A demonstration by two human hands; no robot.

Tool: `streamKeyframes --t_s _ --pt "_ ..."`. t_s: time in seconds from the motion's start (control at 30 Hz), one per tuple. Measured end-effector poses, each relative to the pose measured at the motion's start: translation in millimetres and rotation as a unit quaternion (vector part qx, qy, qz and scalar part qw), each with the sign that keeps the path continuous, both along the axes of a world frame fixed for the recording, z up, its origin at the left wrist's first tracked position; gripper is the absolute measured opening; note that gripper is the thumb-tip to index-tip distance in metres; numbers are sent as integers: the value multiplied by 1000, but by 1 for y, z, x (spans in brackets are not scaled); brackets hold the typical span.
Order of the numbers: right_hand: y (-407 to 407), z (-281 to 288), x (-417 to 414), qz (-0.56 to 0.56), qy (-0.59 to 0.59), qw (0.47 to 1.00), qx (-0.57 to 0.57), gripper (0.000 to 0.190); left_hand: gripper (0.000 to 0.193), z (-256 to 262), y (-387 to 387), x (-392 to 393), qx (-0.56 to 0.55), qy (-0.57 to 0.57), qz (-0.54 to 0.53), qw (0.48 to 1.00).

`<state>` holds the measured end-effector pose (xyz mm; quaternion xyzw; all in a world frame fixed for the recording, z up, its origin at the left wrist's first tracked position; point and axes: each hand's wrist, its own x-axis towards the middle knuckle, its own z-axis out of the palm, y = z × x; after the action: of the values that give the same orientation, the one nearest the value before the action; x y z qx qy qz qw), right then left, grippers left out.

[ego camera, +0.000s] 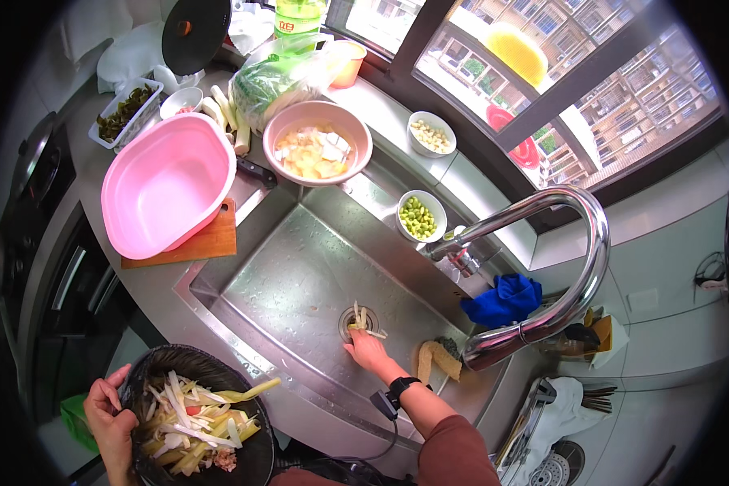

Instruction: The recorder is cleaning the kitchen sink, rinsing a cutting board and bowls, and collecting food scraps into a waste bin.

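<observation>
My left hand [108, 410] grips the rim of a bin lined with a black plastic bag [185, 359]. Pale vegetable peelings and stalks [197, 419] fill it, with a small clump of pinkish scraps near the bottom edge. Down in the steel sink [291, 273], my right hand [367, 350] has its fingers on some pale vegetable scraps [359, 316] at the drain [344, 319]. The fingertips are partly hidden, but strips stick out from them. A black band with a cabled device circles that wrist.
A pink basin [164, 176] tilts over a wooden cutting board [209, 243]; a knife handle [256, 172] lies nearby. Bowls of sliced food in water [317, 152], green beans [418, 217] and pale nuts [431, 136] line the back. The faucet [595, 243] arches over the right side, beside a blue cloth [504, 301].
</observation>
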<state>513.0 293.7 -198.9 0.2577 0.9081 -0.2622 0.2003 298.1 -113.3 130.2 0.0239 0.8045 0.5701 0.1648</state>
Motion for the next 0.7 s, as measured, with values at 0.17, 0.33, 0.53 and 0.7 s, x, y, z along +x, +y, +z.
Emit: streamKeyframes --t_s 0.17,0.33,0.53,0.7 --pt "2 9 16 -48 152 987 -11 29 24 2 2 -1 2 2 1 1000" --pt "-18 86 -2 87 222 971 -10 25 22 6 -4 1 31 -1 11 999" --pt "-76 235 -47 275 349 894 -54 31 24 2 -6 -2 58 12 -29 998" --pt "-164 307 -102 324 347 844 -249 29 24 1 -10 -5 105 -4 -28 994"
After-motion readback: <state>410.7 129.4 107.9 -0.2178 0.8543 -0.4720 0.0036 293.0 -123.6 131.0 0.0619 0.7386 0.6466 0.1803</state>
